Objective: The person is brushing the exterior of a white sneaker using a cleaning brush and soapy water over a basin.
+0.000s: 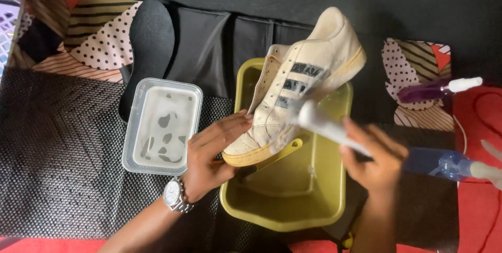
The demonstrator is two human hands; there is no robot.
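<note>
From the head view, your left hand (212,153) grips the heel of the cream sneaker (298,85), tilted above the olive basin (285,206). Your right hand (374,159) is closed on a white brush handle (327,125); its head is motion-blurred against the shoe, bristles unreadable.

Matt leather shoe (303,91), glossy plastic basin (285,206), rough woven mat (57,148).

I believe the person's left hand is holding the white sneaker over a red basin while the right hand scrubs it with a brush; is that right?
Not quite: the basin is olive-yellow, not red, as the head view shows. The left hand does hold the white sneaker over it while the right hand works a brush.
</note>
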